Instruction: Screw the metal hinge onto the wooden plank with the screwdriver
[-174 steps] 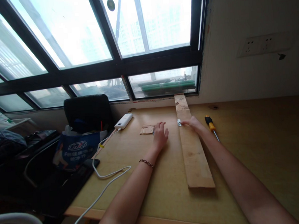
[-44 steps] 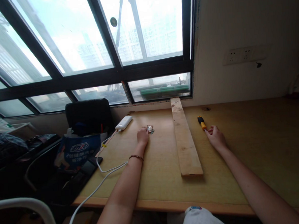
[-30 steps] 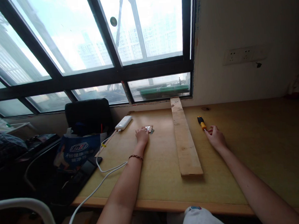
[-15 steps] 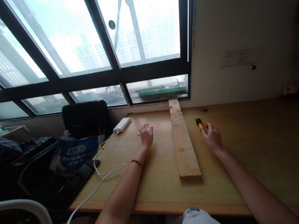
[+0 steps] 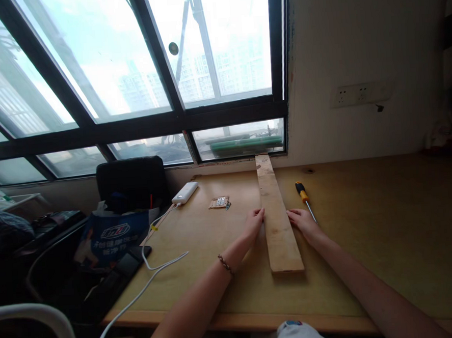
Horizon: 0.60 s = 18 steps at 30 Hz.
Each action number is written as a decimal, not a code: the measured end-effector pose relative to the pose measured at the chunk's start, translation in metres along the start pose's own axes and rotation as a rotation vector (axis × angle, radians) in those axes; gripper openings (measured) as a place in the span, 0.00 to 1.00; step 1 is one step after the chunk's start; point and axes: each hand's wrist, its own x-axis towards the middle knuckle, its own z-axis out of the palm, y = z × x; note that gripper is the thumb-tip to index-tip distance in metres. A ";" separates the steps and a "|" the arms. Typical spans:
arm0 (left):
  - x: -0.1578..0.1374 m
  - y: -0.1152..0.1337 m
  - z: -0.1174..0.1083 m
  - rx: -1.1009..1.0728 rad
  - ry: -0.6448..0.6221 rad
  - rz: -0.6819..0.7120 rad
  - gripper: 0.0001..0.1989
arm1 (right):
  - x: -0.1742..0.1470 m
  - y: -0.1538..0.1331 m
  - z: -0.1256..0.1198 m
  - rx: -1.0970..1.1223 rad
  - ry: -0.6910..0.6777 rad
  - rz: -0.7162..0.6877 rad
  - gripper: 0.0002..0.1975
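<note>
A long wooden board point(image 5: 278, 227) lies flat on the table, pointing away from me, its far end by the window. My left hand point(image 5: 254, 222) grips its left edge, fingers closed against the wood. On the opposite edge, my right hand point(image 5: 303, 222) holds the board with thumb and fingertips. Just right of that hand lies a screwdriver point(image 5: 303, 194) with a black and yellow handle; its shaft points towards me. Left of the board are a small metal hinge-like plate point(image 5: 221, 201) on a brown piece and a few small screws point(image 5: 228, 206).
A white power bank point(image 5: 185, 192) sits near the table's left edge, its white cable point(image 5: 166, 262) running forward over the edge. Beyond that edge are a black chair point(image 5: 131, 177) and a blue bag point(image 5: 113, 232). Windows and a wall with sockets point(image 5: 352, 95) stand behind the table point(image 5: 387, 240).
My right hand has let go of the screwdriver and moved left to the board. My left hand has come right, away from the small metal parts, onto the board's left edge.
</note>
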 end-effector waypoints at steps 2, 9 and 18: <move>-0.002 0.004 0.000 -0.111 -0.025 -0.065 0.13 | -0.001 -0.001 0.000 -0.017 0.041 0.017 0.12; -0.005 0.016 0.002 -0.295 -0.036 -0.159 0.06 | -0.003 -0.003 -0.003 -0.079 -0.026 -0.034 0.10; 0.004 0.006 -0.008 -0.428 -0.173 -0.153 0.08 | -0.002 0.004 -0.003 0.152 -0.221 0.123 0.12</move>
